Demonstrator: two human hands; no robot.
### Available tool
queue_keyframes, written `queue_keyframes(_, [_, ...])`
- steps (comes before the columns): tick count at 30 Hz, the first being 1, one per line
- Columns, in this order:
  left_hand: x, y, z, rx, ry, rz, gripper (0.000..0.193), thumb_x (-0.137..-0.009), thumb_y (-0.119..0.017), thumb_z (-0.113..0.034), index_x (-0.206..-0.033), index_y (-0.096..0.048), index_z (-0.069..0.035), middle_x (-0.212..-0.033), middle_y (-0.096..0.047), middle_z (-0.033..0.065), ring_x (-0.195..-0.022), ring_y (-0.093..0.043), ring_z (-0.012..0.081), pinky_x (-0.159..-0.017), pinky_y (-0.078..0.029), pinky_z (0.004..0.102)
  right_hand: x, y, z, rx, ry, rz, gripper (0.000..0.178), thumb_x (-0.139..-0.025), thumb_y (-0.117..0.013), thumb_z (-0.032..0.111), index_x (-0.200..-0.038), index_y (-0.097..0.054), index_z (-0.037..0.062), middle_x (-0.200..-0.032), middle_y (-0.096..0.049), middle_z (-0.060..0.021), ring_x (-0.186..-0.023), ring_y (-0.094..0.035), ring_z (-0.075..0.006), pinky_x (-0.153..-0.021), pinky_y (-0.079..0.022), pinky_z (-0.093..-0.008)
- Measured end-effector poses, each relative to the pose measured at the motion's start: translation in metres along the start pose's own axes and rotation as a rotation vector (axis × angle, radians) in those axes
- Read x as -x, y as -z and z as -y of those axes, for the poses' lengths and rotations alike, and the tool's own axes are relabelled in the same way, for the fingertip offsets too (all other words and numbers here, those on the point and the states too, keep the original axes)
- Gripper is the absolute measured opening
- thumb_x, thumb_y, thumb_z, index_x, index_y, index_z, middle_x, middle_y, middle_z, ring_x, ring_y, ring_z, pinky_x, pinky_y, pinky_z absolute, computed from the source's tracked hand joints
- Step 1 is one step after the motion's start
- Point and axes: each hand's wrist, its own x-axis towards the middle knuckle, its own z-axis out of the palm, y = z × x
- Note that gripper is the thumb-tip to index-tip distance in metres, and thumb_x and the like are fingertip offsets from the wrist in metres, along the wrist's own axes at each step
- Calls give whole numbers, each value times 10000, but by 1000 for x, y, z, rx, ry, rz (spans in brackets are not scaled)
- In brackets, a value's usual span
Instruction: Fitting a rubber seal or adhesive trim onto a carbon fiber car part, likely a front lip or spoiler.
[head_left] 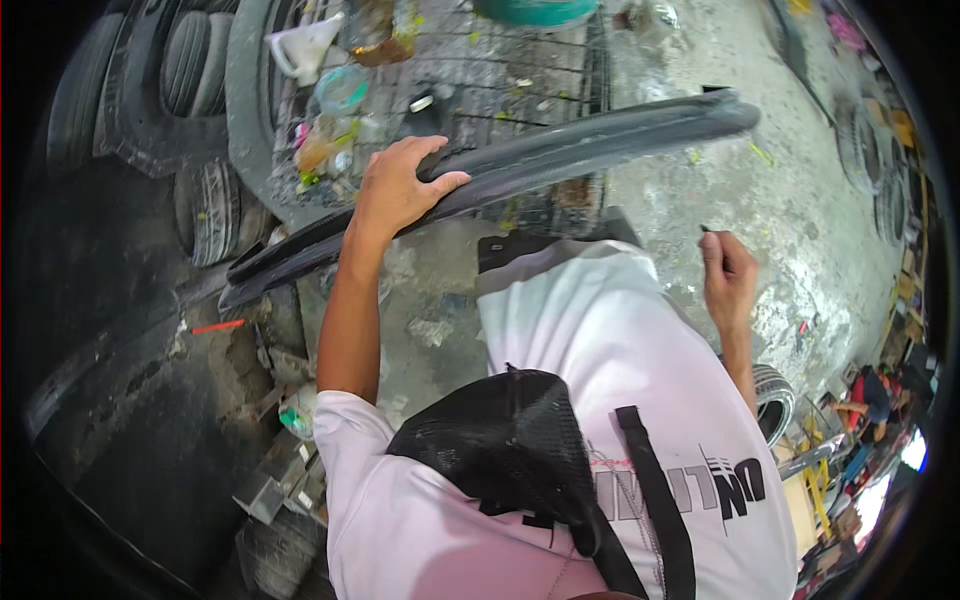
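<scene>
A long, gently curved black rubber piece [590,140] with lengthwise ridges spans the view from lower left to upper right; whether it is a tyre seen edge-on or a loose strip I cannot tell. My left hand [400,185] grips its upper edge left of the middle, thumb along the near side and fingers over the far side. To the right, apart from the rubber piece, my right hand [730,270] is closed in a fist. A small dark tip pokes out by its thumb, too little showing to name.
Behind the rubber piece lies a dirty metal grate [520,70] with a white funnel-like container [303,48], a clear teal-tinted tub [342,90] and a green basin [540,10]. Tyres [215,210] stand at left, another [775,400] at lower right. A distant person [873,398] is at far right.
</scene>
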Motion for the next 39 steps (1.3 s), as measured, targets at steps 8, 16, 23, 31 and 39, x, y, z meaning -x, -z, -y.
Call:
queue_keyframes(8, [-90, -85, -85, -86, -101, 45, 647, -852, -753, -576, -1228, -705, -52, -1187, -733, 179, -1093, -696, 359, -934, -519, 482, 17, 35, -50, -25, -19, 20, 272, -1031, -659, 235, -903, -678, -5, -693, -562, -118, -606, -484, -176, -573, -412, -350])
queue_keyframes(16, [-148, -139, -149, -91, 58, 169, 733, -824, -752, -633, -1283, -689, -64, -1151, -754, 167, -1072, -716, 345, -911, -540, 464, 82, 59, -197, 113, -375, 11, 369, -1043, -618, 297, -846, -620, -15, -652, -527, -146, -599, -468, -194, -595, -424, -383])
queue_keyframes(23, [-128, -126, -103, 31, 95, 114, 733, -822, -817, -546, -1331, -658, -43, -1217, -736, 187, -1149, -707, 319, -983, -541, 405, 261, 26, -392, 40, -806, -47, 501, -1029, -567, 449, -837, -704, 8, -670, -624, -161, -661, -588, -227, -687, -479, -419])
queue_keyframes(31, [-129, -106, -107, -77, 168, 148, 731, -803, -857, -509, -1314, -664, -24, -1241, -720, 218, -1156, -703, 313, -991, -540, 402, 380, 12, -443, 184, -1062, 82, 500, -1006, -512, 432, -797, -749, 44, -682, -663, -135, -705, -662, -305, -721, -501, -443])
queue_keyframes(39, [-210, -184, -175, -110, 7, 164, 779, -784, -789, -659, -1286, -688, -71, -1225, -740, 158, -1117, -713, 326, -953, -546, 426, 236, 18, -378, -96, -926, -153, 508, -1042, -530, 437, -864, -727, 3, -671, -626, -145, -667, -586, -209, -678, -468, -395])
